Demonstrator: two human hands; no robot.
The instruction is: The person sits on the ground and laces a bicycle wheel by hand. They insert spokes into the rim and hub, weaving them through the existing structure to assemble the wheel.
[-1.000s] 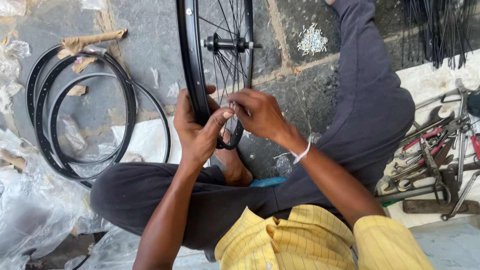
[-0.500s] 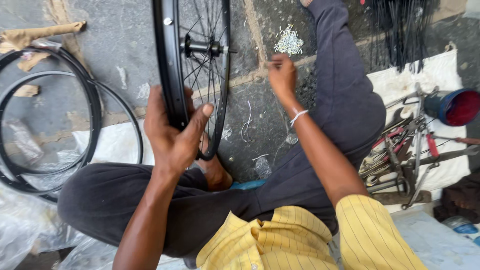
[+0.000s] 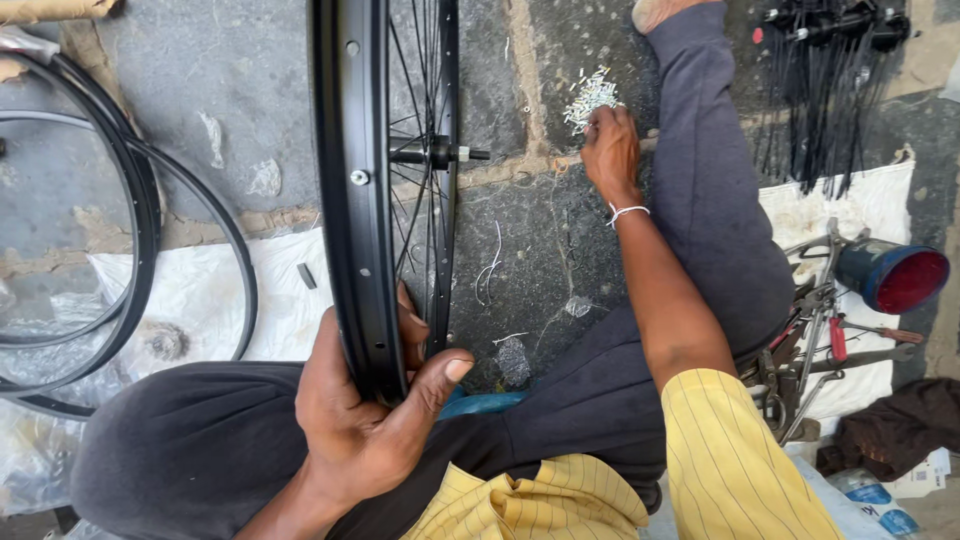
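Head view shows the left hand (image 3: 365, 425) clamped around the black metal spoked wheel rim (image 3: 355, 200), which stands upright between the seated person's knees. A second ago both hands worked together at the rim; now the right hand (image 3: 610, 150) has left it and reached well away to the small heap of silver spoke nipples (image 3: 590, 95) on the stone floor (image 3: 250, 80), fingertips pinched down into the pile. Whether they already grip one, I cannot tell. Loose black rims (image 3: 130, 230) lie beyond the left hand.
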